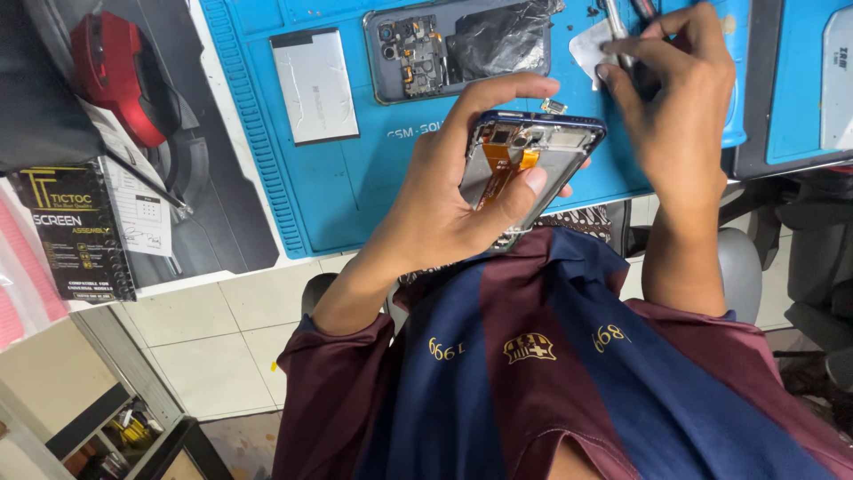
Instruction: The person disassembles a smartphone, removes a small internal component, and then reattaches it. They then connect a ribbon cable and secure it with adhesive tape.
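Well off to the left of the left hand (444,200) lie a red and black tool (115,76) on a dark mat (222,204) and a black printed box (75,236) with a paper slip beside it. Nearer, up and left of that hand, a flat silver battery (314,84) rests on the blue work mat (355,187), apart from everything else.

The left hand grasps an opened phone frame (533,160): fingers curl over its top left corner and the thumb presses on its lower face. The frame has a dark blue rim, a bare grey metal inside, and an orange ribbon cable running down from a small component near the top edge. Its long axis runs from upper right down to lower left, towards the person's chest, with the open face turned up at the camera. It is held above the near edge of the blue work mat, over the lap.

Just beyond the left fingertips lies a second opened phone (444,49) with its circuit board bare and a crumpled dark film on its right half.

The right hand (675,98) is pinched around a thin metal tool (622,40), just beside a small white piece (588,46) on the mat. The frame's right corner sits close to this hand, leaving little gap; below the frame is open room above the striped shirt (551,373).
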